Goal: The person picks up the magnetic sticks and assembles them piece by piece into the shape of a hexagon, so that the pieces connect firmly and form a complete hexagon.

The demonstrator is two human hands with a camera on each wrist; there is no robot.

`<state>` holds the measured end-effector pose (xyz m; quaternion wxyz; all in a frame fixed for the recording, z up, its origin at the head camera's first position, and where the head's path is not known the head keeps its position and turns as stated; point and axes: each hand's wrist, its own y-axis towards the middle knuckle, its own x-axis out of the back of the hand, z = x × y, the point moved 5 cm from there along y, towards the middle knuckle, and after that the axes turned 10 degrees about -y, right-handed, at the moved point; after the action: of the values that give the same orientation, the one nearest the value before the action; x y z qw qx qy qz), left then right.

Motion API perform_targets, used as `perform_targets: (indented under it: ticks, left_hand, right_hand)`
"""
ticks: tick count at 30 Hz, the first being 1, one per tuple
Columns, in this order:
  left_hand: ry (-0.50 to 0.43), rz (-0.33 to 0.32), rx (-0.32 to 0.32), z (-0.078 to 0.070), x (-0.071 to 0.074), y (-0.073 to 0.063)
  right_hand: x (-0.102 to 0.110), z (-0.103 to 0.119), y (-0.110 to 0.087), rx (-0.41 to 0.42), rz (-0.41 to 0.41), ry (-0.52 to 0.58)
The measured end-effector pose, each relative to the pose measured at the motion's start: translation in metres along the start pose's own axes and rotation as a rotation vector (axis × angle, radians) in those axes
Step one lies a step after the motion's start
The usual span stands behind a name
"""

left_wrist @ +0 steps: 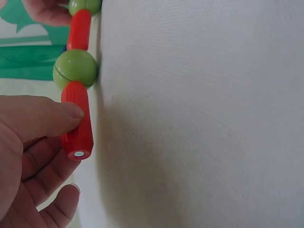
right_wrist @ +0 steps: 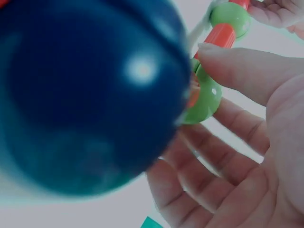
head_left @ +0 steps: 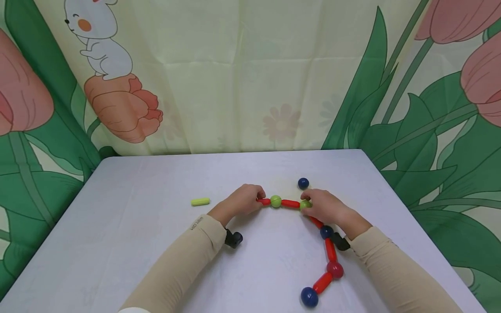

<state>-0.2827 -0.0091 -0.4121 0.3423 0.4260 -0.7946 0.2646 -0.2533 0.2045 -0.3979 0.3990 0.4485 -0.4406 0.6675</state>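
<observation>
A chain of red magnetic rods and coloured balls curves over the table. My left hand (head_left: 245, 199) pinches the red rod (left_wrist: 78, 126) at its far end between thumb and fingers; the rod's bare tip shows a small metal disc. That rod joins a green ball (head_left: 275, 201), and another red rod (head_left: 291, 204) leads on to a second green ball (head_left: 305, 204). My right hand (head_left: 325, 207) grips this second ball, thumb on one side and fingers on the other. A blue ball (right_wrist: 95, 95) of the chain looms close to the right wrist camera.
Toward me the chain runs on through a red ball (head_left: 335, 270) to a blue end ball (head_left: 309, 297). A loose blue ball (head_left: 303, 183) lies beyond my right hand. One yellow-green rod (head_left: 200, 201) lies left on the white table (head_left: 137, 226). A printed curtain (head_left: 235, 87) hangs behind.
</observation>
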Motion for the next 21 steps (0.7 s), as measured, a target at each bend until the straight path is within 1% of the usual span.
perform_targets:
  ticks: [4, 11, 16, 18, 21]
  left_hand:
    - [0.012, 0.003, -0.002, -0.002, 0.000, 0.001]
    - [-0.003, 0.026, -0.007, -0.008, -0.002, 0.002]
    - [-0.002, 0.019, -0.021, -0.010, -0.004, 0.005]
    - [-0.013, 0.019, -0.023, -0.010, -0.004, 0.006]
    - [-0.052, 0.021, -0.006, -0.010, -0.001, 0.009]
  right_hand:
    - [0.002, 0.003, 0.000, 0.019, -0.008, -0.023]
    - [0.003, 0.000, -0.002, -0.023, 0.023, -0.007]
    - [0.003, -0.004, -0.004, -0.032, 0.019, -0.015]
    - [0.002, -0.006, -0.005, -0.038, 0.020, -0.019]
    - [0.002, -0.008, -0.008, -0.040, 0.025, -0.016]
